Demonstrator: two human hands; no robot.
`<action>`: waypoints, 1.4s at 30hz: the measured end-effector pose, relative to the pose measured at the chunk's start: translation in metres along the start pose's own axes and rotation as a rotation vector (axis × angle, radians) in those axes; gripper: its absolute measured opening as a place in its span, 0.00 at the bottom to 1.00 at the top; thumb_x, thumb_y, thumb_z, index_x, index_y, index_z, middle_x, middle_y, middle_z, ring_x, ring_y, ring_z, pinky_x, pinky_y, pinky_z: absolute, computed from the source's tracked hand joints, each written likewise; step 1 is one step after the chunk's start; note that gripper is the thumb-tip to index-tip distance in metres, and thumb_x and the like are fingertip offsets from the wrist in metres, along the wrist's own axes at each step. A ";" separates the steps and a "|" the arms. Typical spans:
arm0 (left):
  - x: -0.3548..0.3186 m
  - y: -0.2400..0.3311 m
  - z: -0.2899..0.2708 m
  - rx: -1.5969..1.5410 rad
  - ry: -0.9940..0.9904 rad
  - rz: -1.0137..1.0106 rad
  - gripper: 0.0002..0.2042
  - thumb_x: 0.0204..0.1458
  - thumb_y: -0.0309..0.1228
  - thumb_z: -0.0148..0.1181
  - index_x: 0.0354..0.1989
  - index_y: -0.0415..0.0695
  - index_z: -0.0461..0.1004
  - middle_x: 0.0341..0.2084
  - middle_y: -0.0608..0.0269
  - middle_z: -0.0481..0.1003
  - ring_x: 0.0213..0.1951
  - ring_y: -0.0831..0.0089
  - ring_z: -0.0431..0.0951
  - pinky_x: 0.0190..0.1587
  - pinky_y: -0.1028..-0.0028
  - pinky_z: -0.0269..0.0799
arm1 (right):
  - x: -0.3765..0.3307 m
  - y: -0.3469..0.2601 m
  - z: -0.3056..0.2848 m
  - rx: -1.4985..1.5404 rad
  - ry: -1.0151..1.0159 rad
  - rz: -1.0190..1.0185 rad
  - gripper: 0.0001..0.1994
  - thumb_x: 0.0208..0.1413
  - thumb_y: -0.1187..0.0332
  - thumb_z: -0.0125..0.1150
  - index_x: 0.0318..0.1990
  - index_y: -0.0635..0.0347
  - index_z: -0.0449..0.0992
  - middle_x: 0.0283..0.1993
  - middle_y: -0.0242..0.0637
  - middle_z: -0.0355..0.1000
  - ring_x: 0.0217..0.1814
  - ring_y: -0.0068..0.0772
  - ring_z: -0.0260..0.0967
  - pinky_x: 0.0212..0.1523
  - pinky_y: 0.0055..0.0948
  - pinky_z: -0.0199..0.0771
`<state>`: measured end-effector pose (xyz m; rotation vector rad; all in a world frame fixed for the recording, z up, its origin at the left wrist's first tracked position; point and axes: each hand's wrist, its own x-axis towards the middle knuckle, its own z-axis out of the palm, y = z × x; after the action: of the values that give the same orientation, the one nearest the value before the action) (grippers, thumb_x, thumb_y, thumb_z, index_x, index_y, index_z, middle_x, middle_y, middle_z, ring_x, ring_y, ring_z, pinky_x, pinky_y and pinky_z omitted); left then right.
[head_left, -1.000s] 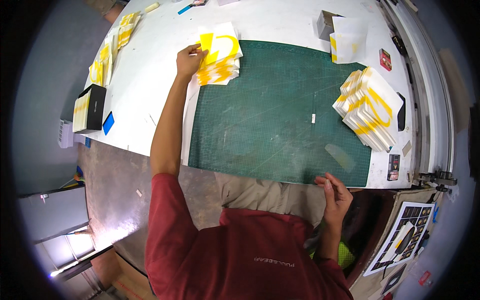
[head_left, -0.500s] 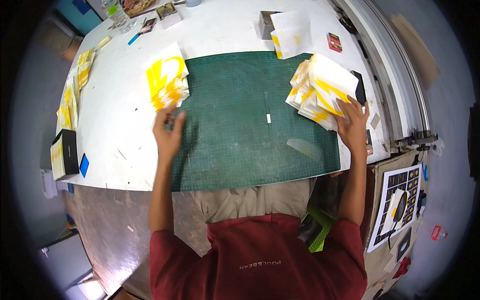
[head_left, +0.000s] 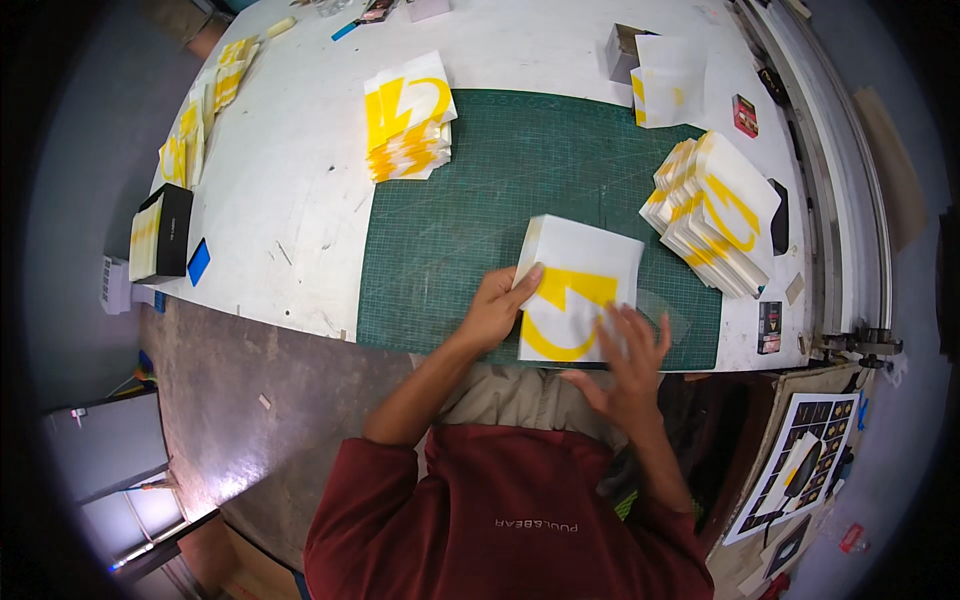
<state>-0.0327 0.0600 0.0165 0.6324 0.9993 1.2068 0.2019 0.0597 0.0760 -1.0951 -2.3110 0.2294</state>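
My left hand grips the left edge of a white paper packet printed with a yellow shape, its thumb on the front. The packet is tilted up above the near part of the green cutting mat, and its left side shows some thickness. My right hand is by its lower right corner, fingers spread and partly blurred; whether they touch the paper I cannot tell. A fanned pile of similar packets lies at the mat's right edge. Another pile sits at its far left corner.
More yellow-printed packets lie along the table's left edge, by a black box and a blue card. A grey box stands at the back right. A metal rail runs along the right side.
A packet is now in my left hand, which has moved right to the near middle. My right hand has left the right pile and come inward. The whole view has shifted.
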 end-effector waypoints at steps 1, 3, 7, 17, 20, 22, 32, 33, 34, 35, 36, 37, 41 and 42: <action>-0.006 -0.003 -0.006 0.007 -0.014 -0.009 0.22 0.73 0.43 0.48 0.52 0.32 0.77 0.41 0.60 0.83 0.40 0.79 0.81 0.45 0.78 0.77 | 0.000 0.002 0.002 0.087 0.049 0.085 0.18 0.60 0.71 0.66 0.57 0.62 0.78 0.59 0.45 0.77 0.62 0.45 0.74 0.71 0.57 0.56; -0.017 -0.010 -0.012 -0.070 -0.036 -0.006 0.23 0.74 0.43 0.46 0.50 0.32 0.77 0.41 0.60 0.83 0.39 0.79 0.82 0.44 0.77 0.77 | -0.006 0.025 0.014 0.271 0.256 0.362 0.18 0.60 0.71 0.68 0.57 0.66 0.77 0.55 0.45 0.78 0.58 0.39 0.76 0.67 0.44 0.67; -0.031 0.000 0.000 -0.196 0.029 -0.044 0.24 0.74 0.45 0.44 0.50 0.33 0.77 0.41 0.61 0.82 0.40 0.79 0.81 0.43 0.77 0.76 | -0.020 0.056 0.031 1.026 0.124 0.826 0.11 0.62 0.73 0.69 0.48 0.69 0.80 0.46 0.36 0.79 0.45 0.20 0.73 0.48 0.22 0.72; -0.030 -0.011 -0.025 -0.045 0.160 0.039 0.18 0.74 0.39 0.45 0.50 0.37 0.78 0.35 0.69 0.78 0.31 0.87 0.70 0.34 0.82 0.66 | -0.021 0.067 0.011 1.107 0.130 0.764 0.05 0.61 0.75 0.70 0.35 0.68 0.81 0.34 0.31 0.77 0.35 0.17 0.70 0.39 0.18 0.69; -0.031 -0.016 -0.031 0.010 0.095 -0.003 0.20 0.74 0.41 0.44 0.48 0.37 0.79 0.37 0.68 0.79 0.32 0.87 0.71 0.34 0.82 0.67 | -0.025 0.075 0.008 1.456 -0.078 0.768 0.09 0.66 0.72 0.63 0.48 0.70 0.79 0.43 0.40 0.80 0.42 0.24 0.77 0.46 0.25 0.75; -0.031 -0.016 -0.033 0.012 0.019 -0.028 0.22 0.74 0.42 0.44 0.48 0.36 0.79 0.39 0.66 0.80 0.34 0.86 0.74 0.36 0.82 0.68 | -0.019 0.067 0.007 1.694 -0.220 0.749 0.13 0.68 0.71 0.60 0.55 0.70 0.76 0.50 0.43 0.79 0.50 0.29 0.77 0.53 0.30 0.75; -0.037 0.006 -0.020 0.148 0.231 0.039 0.22 0.73 0.41 0.48 0.59 0.32 0.73 0.50 0.57 0.80 0.49 0.75 0.80 0.51 0.75 0.75 | -0.021 0.073 0.056 2.147 -0.381 0.798 0.25 0.74 0.64 0.48 0.72 0.68 0.59 0.70 0.49 0.67 0.73 0.48 0.65 0.73 0.49 0.65; -0.037 0.007 -0.016 0.258 0.330 0.135 0.21 0.72 0.40 0.50 0.60 0.32 0.72 0.50 0.57 0.80 0.49 0.76 0.79 0.51 0.75 0.75 | -0.018 0.074 0.057 2.103 -0.391 0.846 0.25 0.74 0.64 0.47 0.72 0.68 0.59 0.70 0.49 0.67 0.72 0.48 0.66 0.73 0.49 0.65; -0.039 0.005 -0.017 0.419 0.433 0.278 0.20 0.71 0.38 0.52 0.60 0.32 0.71 0.50 0.57 0.80 0.48 0.76 0.79 0.50 0.76 0.74 | -0.015 0.072 0.058 2.067 -0.389 0.879 0.25 0.74 0.63 0.47 0.72 0.68 0.59 0.70 0.49 0.67 0.72 0.48 0.67 0.72 0.48 0.67; -0.042 0.003 -0.020 0.579 0.534 0.423 0.19 0.70 0.37 0.54 0.60 0.32 0.71 0.50 0.58 0.80 0.47 0.77 0.79 0.50 0.77 0.74 | -0.011 0.069 0.058 2.031 -0.386 0.912 0.25 0.74 0.63 0.47 0.72 0.68 0.59 0.70 0.49 0.67 0.71 0.47 0.68 0.71 0.48 0.68; -0.044 0.003 -0.021 0.739 0.630 0.568 0.19 0.69 0.35 0.56 0.60 0.32 0.70 0.49 0.58 0.79 0.47 0.78 0.78 0.50 0.77 0.74 | -0.008 0.066 0.059 1.993 -0.381 0.945 0.25 0.74 0.63 0.48 0.71 0.69 0.59 0.69 0.49 0.67 0.70 0.47 0.69 0.70 0.47 0.70; -0.047 0.005 -0.020 0.589 0.546 0.439 0.18 0.68 0.35 0.57 0.58 0.33 0.71 0.47 0.59 0.80 0.45 0.79 0.78 0.49 0.78 0.74 | -0.005 0.066 0.061 1.984 -0.380 0.966 0.25 0.74 0.63 0.48 0.70 0.70 0.61 0.68 0.49 0.68 0.69 0.45 0.70 0.69 0.45 0.71; -0.048 0.018 -0.015 0.102 0.265 -0.047 0.15 0.66 0.35 0.61 0.52 0.34 0.76 0.39 0.61 0.82 0.39 0.79 0.80 0.46 0.78 0.75 | 0.009 0.069 0.065 2.004 -0.452 1.056 0.24 0.74 0.60 0.51 0.67 0.72 0.65 0.64 0.49 0.72 0.64 0.40 0.74 0.64 0.41 0.76; -0.042 0.019 -0.016 0.007 0.200 -0.163 0.15 0.66 0.35 0.61 0.51 0.34 0.77 0.38 0.60 0.82 0.38 0.79 0.80 0.44 0.78 0.75 | 0.012 0.070 0.065 2.020 -0.477 1.082 0.25 0.74 0.59 0.51 0.66 0.72 0.66 0.63 0.49 0.73 0.63 0.39 0.75 0.63 0.40 0.77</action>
<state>-0.0574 0.0232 0.0377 0.4320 1.2000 1.1381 0.2058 0.1194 0.0005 -0.7833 -0.4036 2.5134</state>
